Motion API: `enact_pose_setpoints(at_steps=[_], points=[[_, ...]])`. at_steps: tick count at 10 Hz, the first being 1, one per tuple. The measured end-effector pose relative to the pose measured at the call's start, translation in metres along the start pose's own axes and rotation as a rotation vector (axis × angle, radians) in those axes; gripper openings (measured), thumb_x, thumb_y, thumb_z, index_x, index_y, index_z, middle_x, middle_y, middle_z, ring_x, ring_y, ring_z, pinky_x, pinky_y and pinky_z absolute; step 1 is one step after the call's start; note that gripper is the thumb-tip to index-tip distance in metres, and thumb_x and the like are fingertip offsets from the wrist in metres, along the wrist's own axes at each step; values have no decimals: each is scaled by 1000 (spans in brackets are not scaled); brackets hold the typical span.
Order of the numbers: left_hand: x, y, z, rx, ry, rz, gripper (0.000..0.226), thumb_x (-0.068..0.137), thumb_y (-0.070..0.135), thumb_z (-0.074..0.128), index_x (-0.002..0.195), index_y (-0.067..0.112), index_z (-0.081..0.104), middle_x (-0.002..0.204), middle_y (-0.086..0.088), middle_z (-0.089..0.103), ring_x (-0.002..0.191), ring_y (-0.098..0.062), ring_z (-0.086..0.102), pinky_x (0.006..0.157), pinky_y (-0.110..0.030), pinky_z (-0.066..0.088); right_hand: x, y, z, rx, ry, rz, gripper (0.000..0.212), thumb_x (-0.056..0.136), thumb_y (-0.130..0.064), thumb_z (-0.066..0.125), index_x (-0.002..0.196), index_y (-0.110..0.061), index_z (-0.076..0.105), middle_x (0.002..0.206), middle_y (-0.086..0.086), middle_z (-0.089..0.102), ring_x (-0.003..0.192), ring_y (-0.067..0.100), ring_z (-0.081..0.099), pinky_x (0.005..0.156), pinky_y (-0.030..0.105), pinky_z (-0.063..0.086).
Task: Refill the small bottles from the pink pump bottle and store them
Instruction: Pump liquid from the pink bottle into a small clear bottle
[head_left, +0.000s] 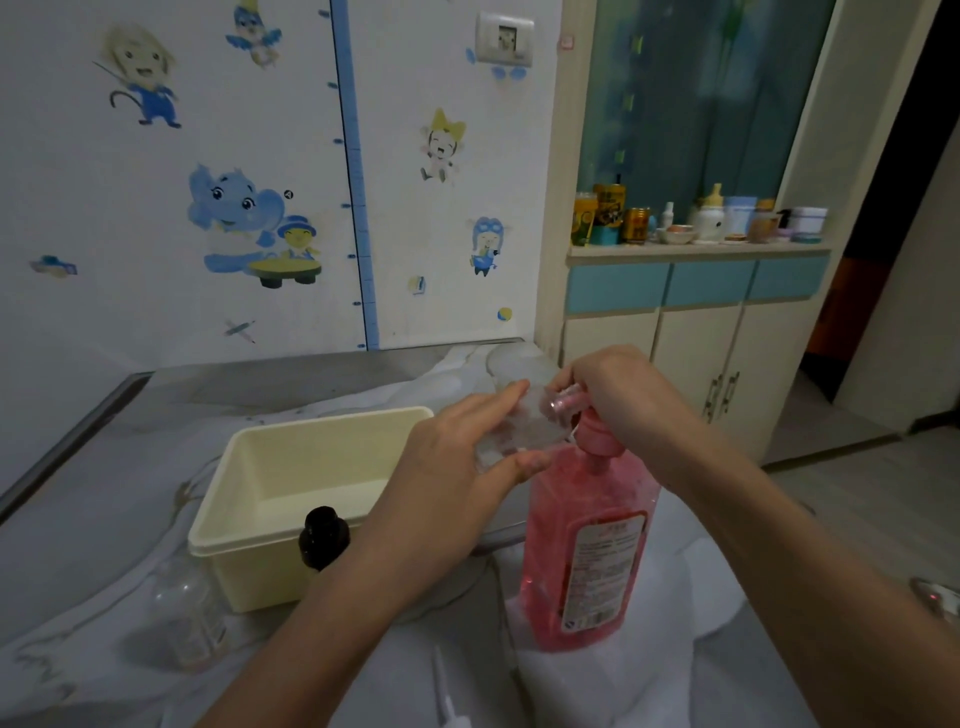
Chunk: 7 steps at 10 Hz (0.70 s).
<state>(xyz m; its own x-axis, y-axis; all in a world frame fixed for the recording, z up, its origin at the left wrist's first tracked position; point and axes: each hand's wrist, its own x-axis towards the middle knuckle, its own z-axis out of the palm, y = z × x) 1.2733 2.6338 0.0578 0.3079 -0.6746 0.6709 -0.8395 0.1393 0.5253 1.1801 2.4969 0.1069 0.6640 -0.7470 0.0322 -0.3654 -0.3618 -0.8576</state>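
The pink pump bottle (587, 545) stands upright on the table in front of me. My right hand (618, 395) lies on top of its pump head, fingers curled over it. My left hand (457, 467) grips a small clear bottle (519, 426), tilted with its mouth against the pump nozzle. A second clear small bottle (189, 613) stands at the near left. A small dark bottle (323, 538) stands in front of the cream box (244, 525), which is open and looks empty.
A white pump top (447, 696) pokes up at the bottom edge. White cloth (597, 686) covers part of the grey table. A cabinet (696, 332) with jars and cans on its ledge stands at the right. The stickered wall is behind the table.
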Motion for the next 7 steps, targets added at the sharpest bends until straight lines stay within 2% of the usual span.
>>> enact_pose_setpoints(at_steps=[1,2,3,4,5,6,7], points=[[0,0,1,-12,18,-10,61,76,26,76,132,19,55,115,9,65,106,5,51,86,4,31,1,-6,-1,-10,-50,-17,31,91,-2,41,73,-8,65,38,-8,55,33,-5,52,37,7,41],[-1,1,2,-42,40,-31,60,76,29,76,132,23,54,107,23,62,100,11,55,86,0,36,13,-20,-2,-87,-243,-29,27,89,14,44,113,21,54,27,-5,50,29,-6,49,38,3,38],[-2,3,1,-42,37,-42,61,75,32,76,132,26,54,98,39,51,95,23,50,85,0,37,15,-19,-3,-132,-219,-56,25,90,11,46,111,15,58,34,1,51,27,-6,48,37,4,37],[0,1,3,-31,28,-32,61,74,31,76,131,23,55,102,33,54,97,19,51,85,3,33,18,-18,0,-215,-270,-70,28,90,8,48,114,19,55,40,-6,53,30,-8,49,48,8,38],[0,-1,3,-31,22,-37,60,75,26,77,131,19,56,110,14,64,104,7,52,86,3,33,17,-19,2,-251,-307,-67,29,88,10,48,113,24,52,48,-4,52,32,-10,49,50,7,38],[0,-2,3,-22,28,-33,60,75,29,77,131,21,56,113,10,67,103,3,55,88,-3,38,19,-13,-3,-180,-276,-76,20,91,8,46,102,17,60,36,-4,53,32,-8,51,44,4,38],[0,-1,4,-46,52,-44,59,75,30,76,130,25,56,104,27,60,101,10,54,87,-6,41,14,-24,-5,-138,-335,-67,16,88,13,47,94,3,57,28,-6,50,30,-7,50,40,3,37]])
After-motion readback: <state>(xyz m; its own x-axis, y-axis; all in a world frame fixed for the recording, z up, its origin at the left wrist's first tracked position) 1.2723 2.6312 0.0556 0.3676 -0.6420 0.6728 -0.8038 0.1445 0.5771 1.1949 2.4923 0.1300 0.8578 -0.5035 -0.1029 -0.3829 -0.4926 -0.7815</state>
